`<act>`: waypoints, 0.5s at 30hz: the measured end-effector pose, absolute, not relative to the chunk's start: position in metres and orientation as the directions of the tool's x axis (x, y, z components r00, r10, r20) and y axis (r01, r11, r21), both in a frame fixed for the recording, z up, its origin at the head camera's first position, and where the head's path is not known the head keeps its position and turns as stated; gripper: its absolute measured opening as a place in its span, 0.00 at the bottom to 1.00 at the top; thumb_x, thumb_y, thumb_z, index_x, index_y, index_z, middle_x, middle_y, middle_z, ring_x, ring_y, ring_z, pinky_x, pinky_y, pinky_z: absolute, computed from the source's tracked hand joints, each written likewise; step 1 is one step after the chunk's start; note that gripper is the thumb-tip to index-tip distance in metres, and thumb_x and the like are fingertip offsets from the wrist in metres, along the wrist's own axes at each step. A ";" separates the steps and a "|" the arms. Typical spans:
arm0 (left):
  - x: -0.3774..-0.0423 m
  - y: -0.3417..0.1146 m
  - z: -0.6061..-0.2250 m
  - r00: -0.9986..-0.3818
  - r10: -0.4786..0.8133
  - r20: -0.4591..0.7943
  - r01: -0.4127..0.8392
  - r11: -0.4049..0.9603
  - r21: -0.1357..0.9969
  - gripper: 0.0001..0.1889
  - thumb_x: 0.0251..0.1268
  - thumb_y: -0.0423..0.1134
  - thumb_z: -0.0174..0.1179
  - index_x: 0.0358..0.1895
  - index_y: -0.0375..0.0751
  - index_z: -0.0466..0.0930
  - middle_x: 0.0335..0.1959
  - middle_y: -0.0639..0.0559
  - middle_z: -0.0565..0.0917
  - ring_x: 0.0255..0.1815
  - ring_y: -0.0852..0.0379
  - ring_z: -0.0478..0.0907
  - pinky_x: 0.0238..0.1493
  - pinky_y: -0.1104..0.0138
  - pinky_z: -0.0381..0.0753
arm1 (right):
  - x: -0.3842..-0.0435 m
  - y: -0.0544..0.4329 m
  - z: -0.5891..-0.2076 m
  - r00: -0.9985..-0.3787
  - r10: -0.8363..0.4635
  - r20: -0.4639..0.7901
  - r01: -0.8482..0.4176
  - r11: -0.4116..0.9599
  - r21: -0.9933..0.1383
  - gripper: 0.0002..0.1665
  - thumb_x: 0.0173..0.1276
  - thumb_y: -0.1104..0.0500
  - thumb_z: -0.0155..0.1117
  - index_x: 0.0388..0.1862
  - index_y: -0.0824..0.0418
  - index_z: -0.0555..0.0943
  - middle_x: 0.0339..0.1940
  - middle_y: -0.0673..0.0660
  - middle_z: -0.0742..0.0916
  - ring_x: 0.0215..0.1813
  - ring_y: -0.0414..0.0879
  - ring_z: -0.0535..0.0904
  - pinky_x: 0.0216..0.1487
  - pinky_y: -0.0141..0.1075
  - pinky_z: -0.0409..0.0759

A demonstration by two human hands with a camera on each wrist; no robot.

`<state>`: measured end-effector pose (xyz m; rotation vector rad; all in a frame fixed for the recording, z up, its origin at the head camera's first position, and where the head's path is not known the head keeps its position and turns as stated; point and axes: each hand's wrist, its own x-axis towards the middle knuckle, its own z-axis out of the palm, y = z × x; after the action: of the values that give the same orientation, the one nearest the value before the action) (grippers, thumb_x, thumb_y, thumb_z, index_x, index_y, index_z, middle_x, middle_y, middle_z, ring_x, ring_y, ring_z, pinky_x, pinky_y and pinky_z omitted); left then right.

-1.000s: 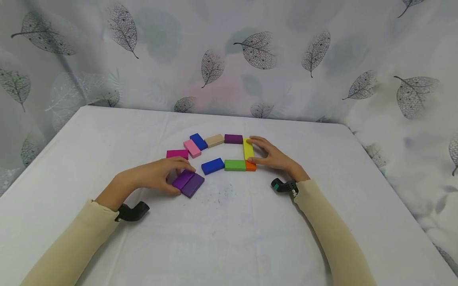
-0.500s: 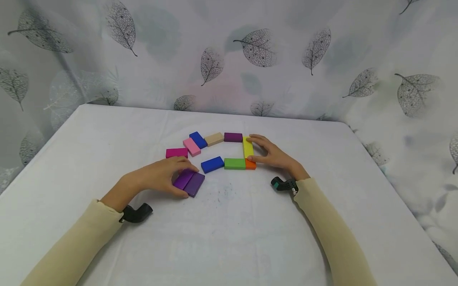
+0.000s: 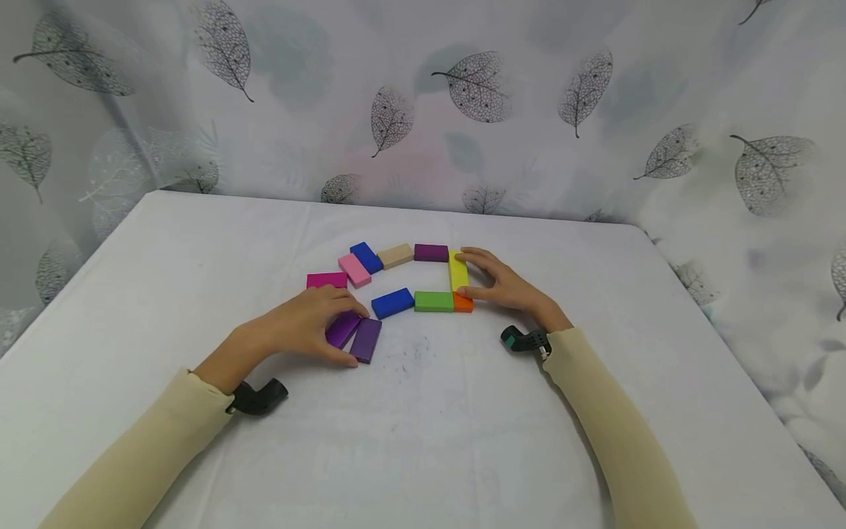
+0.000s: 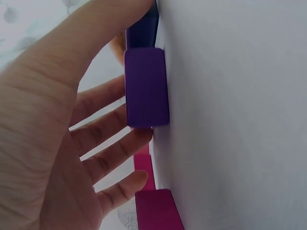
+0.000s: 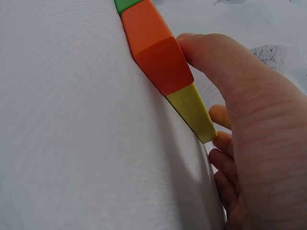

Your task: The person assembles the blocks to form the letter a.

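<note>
Left hand [image 3: 291,323] pinches the darker purple block [image 3: 366,341], eight o'clock from the yellow block [image 3: 458,273], itself between the right hand's [image 3: 504,284] fingers; light pressure should keep both flat on the bench [image 3: 436,433].

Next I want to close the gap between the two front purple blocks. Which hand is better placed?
Left, I'd judge: the left hand reaches around the front purple blocks, while the right hand is off at the yellow block, with the green block and near blue block between.
</note>
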<state>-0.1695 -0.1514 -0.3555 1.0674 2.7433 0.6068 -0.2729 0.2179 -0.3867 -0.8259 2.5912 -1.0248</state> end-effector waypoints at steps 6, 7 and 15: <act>-0.168 -0.147 -0.358 -0.727 0.685 0.051 0.641 0.650 0.409 0.33 0.45 0.60 0.73 0.55 0.47 0.80 0.53 0.52 0.80 0.59 0.49 0.72 0.60 0.48 0.71 | -0.273 0.219 -0.387 -0.813 -0.583 -0.006 -0.421 0.595 -0.684 0.42 0.65 0.47 0.67 0.75 0.51 0.62 0.79 0.54 0.58 0.79 0.53 0.48 0.75 0.59 0.47; -0.168 -0.146 -0.358 -0.726 0.686 0.057 0.644 0.649 0.405 0.33 0.45 0.60 0.73 0.55 0.47 0.80 0.53 0.52 0.80 0.58 0.49 0.72 0.60 0.47 0.71 | -0.273 0.219 -0.387 -0.813 -0.582 -0.006 -0.422 0.595 -0.684 0.42 0.65 0.47 0.67 0.75 0.51 0.63 0.79 0.54 0.58 0.79 0.53 0.48 0.75 0.59 0.47; -0.167 -0.146 -0.356 -0.740 0.670 0.059 0.625 0.651 0.432 0.35 0.44 0.59 0.74 0.56 0.45 0.78 0.51 0.56 0.80 0.54 0.55 0.72 0.54 0.54 0.70 | -0.272 0.218 -0.386 -0.815 -0.579 -0.012 -0.413 0.596 -0.688 0.41 0.66 0.50 0.67 0.76 0.52 0.62 0.79 0.54 0.57 0.80 0.54 0.47 0.74 0.60 0.45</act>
<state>-0.1666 -0.1463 -0.3565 1.0853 2.7573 0.6608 -0.2718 0.2183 -0.3857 -0.8199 2.5907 -1.0275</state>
